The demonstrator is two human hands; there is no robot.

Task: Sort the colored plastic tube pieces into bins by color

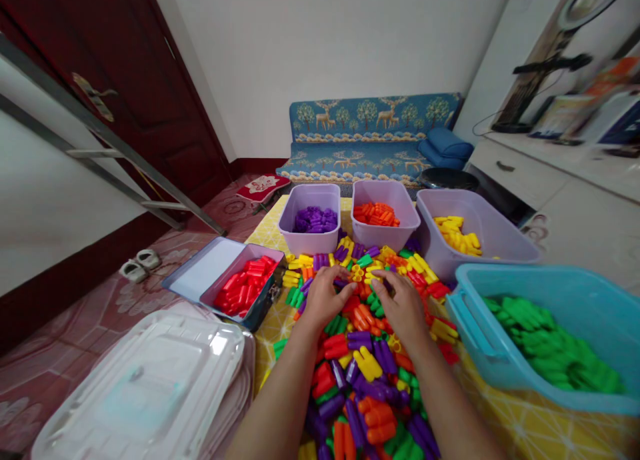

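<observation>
A heap of plastic building pieces (367, 363), shaped like short joined tubes in red, orange, yellow, green and purple, spreads over the table. Over its far part my left hand (326, 297) reaches down, thumb and fingers apart, with a purple piece (340, 284) showing between them. Facing it from the right, my right hand (401, 305) has its fingers bent and apart near yellow and green pieces. No piece is visibly gripped by either hand, though some fingertips are partly hidden. A small gap with loose pieces lies between the two hands.
Behind the heap stand a bin of purple pieces (310, 245), a bin of orange pieces (384, 236) and a bin of yellow pieces (493, 227). Rightward is a blue tub (470, 327) of green pieces. Leftward are a box (253, 320) of red pieces and stacked lids (200, 407).
</observation>
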